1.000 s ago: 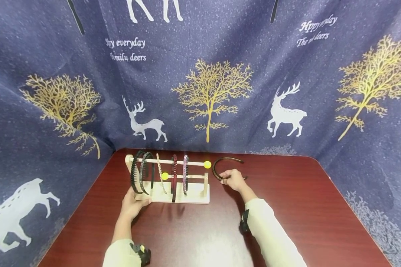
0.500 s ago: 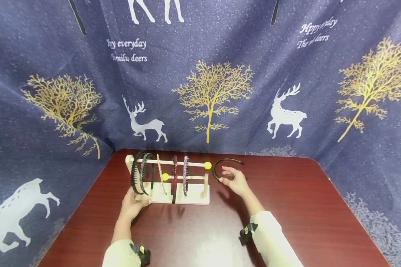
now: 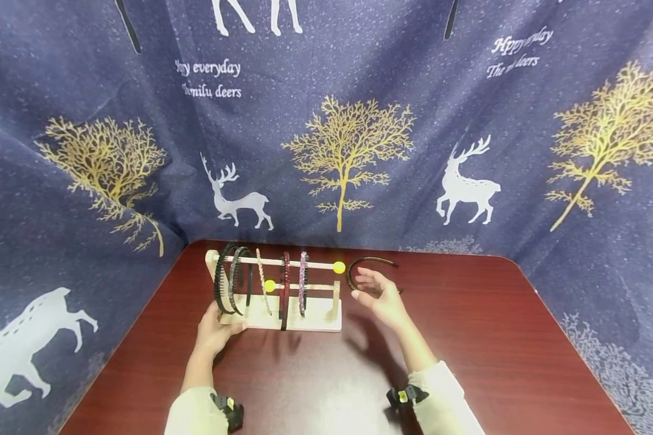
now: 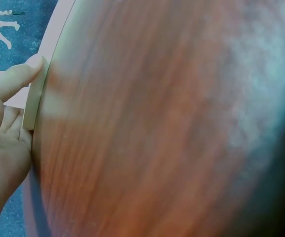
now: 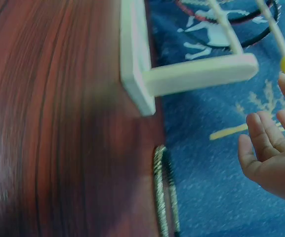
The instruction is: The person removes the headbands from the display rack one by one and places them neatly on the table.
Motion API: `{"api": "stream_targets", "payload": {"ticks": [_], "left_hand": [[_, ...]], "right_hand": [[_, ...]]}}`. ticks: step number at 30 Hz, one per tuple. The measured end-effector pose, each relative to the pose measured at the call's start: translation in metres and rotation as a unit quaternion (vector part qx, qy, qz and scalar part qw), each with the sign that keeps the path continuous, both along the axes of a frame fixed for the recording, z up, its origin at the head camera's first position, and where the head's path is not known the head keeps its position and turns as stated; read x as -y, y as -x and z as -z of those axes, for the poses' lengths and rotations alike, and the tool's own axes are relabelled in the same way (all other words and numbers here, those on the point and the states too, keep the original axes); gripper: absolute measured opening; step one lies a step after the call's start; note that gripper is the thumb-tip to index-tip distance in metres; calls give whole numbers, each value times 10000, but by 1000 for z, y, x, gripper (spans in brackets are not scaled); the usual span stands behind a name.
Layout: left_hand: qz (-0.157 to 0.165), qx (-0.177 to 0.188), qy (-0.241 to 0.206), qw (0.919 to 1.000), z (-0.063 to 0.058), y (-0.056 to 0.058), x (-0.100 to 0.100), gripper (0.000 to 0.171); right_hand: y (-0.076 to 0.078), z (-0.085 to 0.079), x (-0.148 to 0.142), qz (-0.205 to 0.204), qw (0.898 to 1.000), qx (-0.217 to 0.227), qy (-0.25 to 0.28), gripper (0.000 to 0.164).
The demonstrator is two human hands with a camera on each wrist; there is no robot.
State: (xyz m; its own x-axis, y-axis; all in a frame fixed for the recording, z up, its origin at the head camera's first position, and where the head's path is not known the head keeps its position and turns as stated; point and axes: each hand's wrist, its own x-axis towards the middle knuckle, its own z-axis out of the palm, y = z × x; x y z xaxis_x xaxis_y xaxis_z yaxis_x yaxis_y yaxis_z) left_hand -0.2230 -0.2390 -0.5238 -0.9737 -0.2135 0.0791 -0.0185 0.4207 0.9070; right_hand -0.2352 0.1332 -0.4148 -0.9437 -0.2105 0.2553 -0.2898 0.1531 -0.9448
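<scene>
As tabletop (image 3: pixel 495 338) lies under L grip (image 3: pixel 213 331) & R grip (image 3: pixel 382 299) | wood rack (image 3: pixel 319 313) w/ hung hbands (image 3: pixel 285 296): R of L grip, end clamped in it | loose dk hband (image 3: pixel 359 260): on tabletop, below R grip | R grip: fingers apart

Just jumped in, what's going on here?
A person's left hand grips the left end of a wooden headband stand's base. The right hand, holding nothing, hovers near a loose dark-and-gold headband lying on the table, right of the stand. Other headbands, including a dark red one, hang on the stand's bars.
</scene>
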Motion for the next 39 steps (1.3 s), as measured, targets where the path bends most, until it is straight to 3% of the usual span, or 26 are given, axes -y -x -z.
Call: {"api": "stream_targets", "payload": {"ticks": [3,12,24,31,39], "left_hand": [[33,15,-114,9999,0,0,1,64],[-68,-71,174,9998,-1,-1,1,62],[-29,-34,167,9999,-1,0,2,61],[-22,-56,125,9999,1,0,1,61],[17,-77,-45,10000,2,-1,0,62]], "right_hand": [[-6,-3,3,-126,9995,-28,297,48],[-19,-8,17,-374,9970,-358,570,47],[-25,1,48,-973,9897,-623,847,47],[-17,20,60,-1072,9896,-395,878,48],[-23,15,78,-1188,9877,-165,1000,48]]}}
